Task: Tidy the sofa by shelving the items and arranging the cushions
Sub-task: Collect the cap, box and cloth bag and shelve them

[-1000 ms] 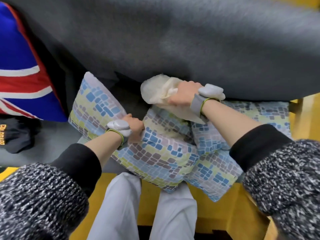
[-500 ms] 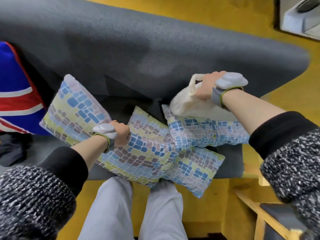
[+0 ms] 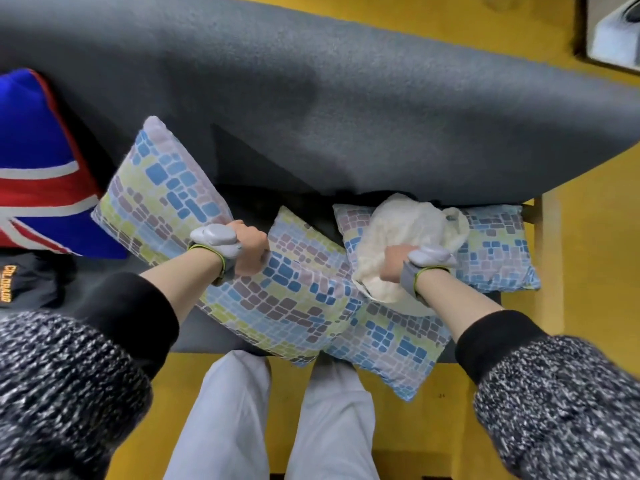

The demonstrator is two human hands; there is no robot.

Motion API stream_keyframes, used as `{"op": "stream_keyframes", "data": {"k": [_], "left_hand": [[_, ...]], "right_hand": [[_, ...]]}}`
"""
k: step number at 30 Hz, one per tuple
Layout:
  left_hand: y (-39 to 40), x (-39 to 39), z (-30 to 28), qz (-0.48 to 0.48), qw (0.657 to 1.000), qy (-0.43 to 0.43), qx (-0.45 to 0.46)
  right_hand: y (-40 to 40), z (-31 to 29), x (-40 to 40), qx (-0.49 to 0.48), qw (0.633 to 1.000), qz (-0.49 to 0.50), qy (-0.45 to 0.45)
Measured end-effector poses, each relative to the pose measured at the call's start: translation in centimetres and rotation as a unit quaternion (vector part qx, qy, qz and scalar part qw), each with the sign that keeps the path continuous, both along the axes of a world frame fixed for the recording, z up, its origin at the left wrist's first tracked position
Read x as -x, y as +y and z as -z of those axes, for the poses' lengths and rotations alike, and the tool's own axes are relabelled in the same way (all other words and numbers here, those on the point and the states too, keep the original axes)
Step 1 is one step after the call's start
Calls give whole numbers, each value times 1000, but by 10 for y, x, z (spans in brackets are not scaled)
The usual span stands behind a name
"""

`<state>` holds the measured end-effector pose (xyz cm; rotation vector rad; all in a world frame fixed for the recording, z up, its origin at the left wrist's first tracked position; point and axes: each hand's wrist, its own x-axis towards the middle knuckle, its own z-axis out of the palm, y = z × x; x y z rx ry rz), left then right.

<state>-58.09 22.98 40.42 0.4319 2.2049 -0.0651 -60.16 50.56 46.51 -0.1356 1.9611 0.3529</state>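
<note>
Cream cloth bag gripped under right hand

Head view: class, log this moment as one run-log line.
left hand: gripping mosaic cushion | right hand: gripping cream cloth bag over cushions | sofa: cushions not yet arranged

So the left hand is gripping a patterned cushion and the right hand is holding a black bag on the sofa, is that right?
Not quite: the bag in the right hand is cream-white, not black, as the head view shows. The rest holds: the left hand grips a patterned cushion on the sofa.
</note>
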Motion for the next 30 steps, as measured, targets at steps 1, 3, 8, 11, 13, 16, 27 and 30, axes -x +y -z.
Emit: {"op": "stream_keyframes", "data": {"k": [1,3,8,11,13,16,27,30], "left_hand": [[1,0,-3,-4,1000,-1,-1],[3,4,-11,-11,1000,0,-10],[8,21,-47,-28,997,59,-29],[-8,41,-74,-78,993,63,-54],[-19,57,-87,-117,990,21,-79],[-39,64,-95,-207,971,32,-118],[-79,58,-56,-266,946,158,-97],[-93,33,-25,-292,951,70,-76]], "right_hand": [[-8,2,4,29,999,-18,2],[-29,0,14,133,991,21,5],[-98,-9,13,261,961,48,-71],[-126,-9,9,298,953,42,-31],[-132,-15,21,309,950,31,42],[-145,-35,47,312,941,-34,128],[-160,2,73,220,945,-52,236],[-164,29,59,209,960,-37,181]]}}
